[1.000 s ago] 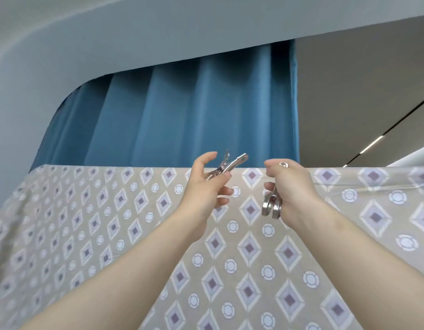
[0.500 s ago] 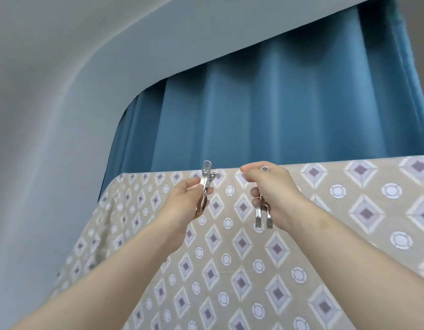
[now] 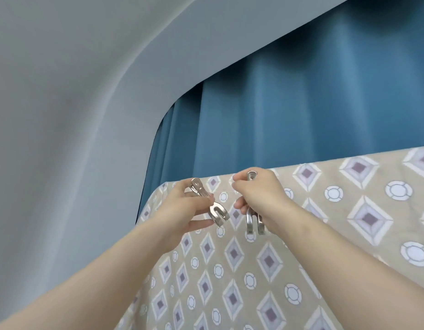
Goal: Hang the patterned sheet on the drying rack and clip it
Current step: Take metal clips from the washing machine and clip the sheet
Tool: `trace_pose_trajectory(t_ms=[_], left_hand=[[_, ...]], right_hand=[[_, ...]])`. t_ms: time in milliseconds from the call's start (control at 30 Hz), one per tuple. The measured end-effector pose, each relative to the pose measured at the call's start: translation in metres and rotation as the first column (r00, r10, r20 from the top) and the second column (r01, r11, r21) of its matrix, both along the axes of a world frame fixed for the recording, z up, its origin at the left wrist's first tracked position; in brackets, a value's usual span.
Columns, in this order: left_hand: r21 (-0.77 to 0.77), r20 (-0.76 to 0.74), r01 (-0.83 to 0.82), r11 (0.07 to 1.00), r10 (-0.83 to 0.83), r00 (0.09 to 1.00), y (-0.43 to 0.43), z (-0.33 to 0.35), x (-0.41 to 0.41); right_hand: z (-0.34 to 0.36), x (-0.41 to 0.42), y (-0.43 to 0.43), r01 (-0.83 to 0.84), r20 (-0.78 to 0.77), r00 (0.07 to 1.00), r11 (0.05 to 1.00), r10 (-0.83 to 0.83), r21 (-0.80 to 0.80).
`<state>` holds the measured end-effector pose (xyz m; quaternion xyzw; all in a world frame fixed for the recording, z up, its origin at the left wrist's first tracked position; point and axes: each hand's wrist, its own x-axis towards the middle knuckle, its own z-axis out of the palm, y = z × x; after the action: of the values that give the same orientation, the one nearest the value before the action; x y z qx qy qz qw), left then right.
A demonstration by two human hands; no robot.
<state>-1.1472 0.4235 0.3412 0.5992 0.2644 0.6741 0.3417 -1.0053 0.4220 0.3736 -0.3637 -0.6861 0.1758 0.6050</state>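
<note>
The patterned sheet, beige with purple diamonds and white rings, hangs over a rail that it hides; its top fold runs from centre to the right edge. My left hand pinches a metal clip in front of the sheet, near its left top corner, jaws pointing down and right. My right hand grips a second metal clip just below the top fold, jaws hanging downward. Whether either clip bites the fabric cannot be told.
A blue curtain hangs behind the sheet. A grey wall and curved ceiling bulkhead fill the left and top. The rack itself is out of sight under the fabric.
The view has swung left, toward the sheet's left end. My left hand has turned its clip from upright to jaws pointing down. My right hand keeps its clip at the top fold.
</note>
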Motion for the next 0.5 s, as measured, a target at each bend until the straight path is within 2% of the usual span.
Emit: trace_pose_trajectory(t_ms=[300, 400, 500], left_hand=[[0.027, 0.024, -0.112, 0.993, 0.112, 0.993, 0.107, 0.022, -0.082], [0.051, 0.046, -0.098, 0.994, 0.095, 0.994, 0.136, 0.025, -0.106], [0.052, 0.094, -0.006, 0.999, 0.001, 0.996, 0.165, 0.029, -0.130]], right_hand=[[0.018, -0.078, 0.115, -0.016, -0.037, 0.999, 0.998, 0.019, 0.057], [0.019, -0.103, 0.141, -0.007, -0.034, 0.999, 0.996, 0.010, 0.086], [0.017, -0.127, 0.166, 0.033, -0.004, 0.999, 0.994, -0.032, 0.106]])
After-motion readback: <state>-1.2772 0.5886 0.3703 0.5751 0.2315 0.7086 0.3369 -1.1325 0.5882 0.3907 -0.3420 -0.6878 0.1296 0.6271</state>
